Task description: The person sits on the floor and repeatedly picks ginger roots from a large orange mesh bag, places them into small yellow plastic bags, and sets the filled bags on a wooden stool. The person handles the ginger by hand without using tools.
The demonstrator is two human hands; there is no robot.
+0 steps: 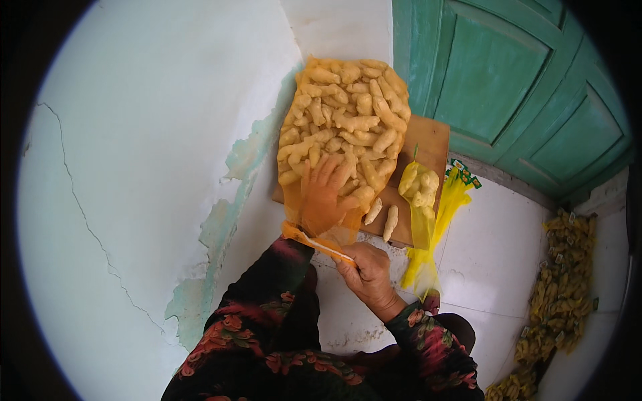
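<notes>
A large orange mesh sack [346, 115] full of ginger roots lies on a brown board, its mouth towards me. My left hand [326, 193] is inside the sack, seen through the mesh, fingers spread against the lower roots; whether it grips one I cannot tell. My right hand [368, 273] pinches the orange hem of the sack's mouth, where a white drawstring runs. Right of the sack, a small yellow mesh bag [421, 190] holds some ginger. Two loose ginger pieces [390, 223] lie between that bag and the sack.
The brown board [426, 135] rests on a white tiled floor [476, 255]. Beside it lies a bundle of yellow mesh bags [451, 200] with green tags. Several filled ginger bags [562, 280] are piled at far right. A peeling wall [150, 125] stands left, a green panelled door [491, 70] behind.
</notes>
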